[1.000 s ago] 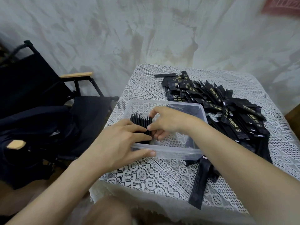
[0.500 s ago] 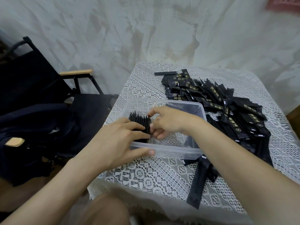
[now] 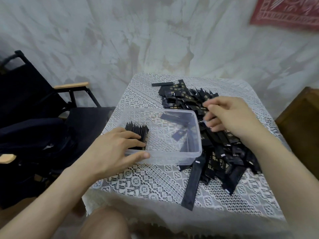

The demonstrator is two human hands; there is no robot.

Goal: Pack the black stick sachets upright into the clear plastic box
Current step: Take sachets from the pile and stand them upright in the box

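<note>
Left fingers: extended and close together, laid flat against the face of the upright row of sachets; thumb stretched along the outside of the box's near wall.
Left hand: straddles the near-left corner of the box, fingers inside, thumb outside.
Right fingers: curled and motion-blurred above the loose pile; whether they pinch a sachet cannot be told.
Right hand: over the pile, to the right of the box and outside it.
Upright row of sachets: black sticks standing on end, packed face to face at the left end of the box, saw-tooth tops showing.
Clear plastic box: rectangular, lidless, on the table's left half; two or three stray sachets lie or lean in its right part, not upright.
Loose pile of stick sachets: black with gold print, heaped from the far middle of the table down along the box's right side, touching that wall.
Single sachet: lies flat on the near side, just beside the box's near-right corner.
Lace tablecloth: white, covers the table.
Folding chair: black, with wooden armrest, left of the table.
Red patterned cloth: on the wall, upper right.
</note>
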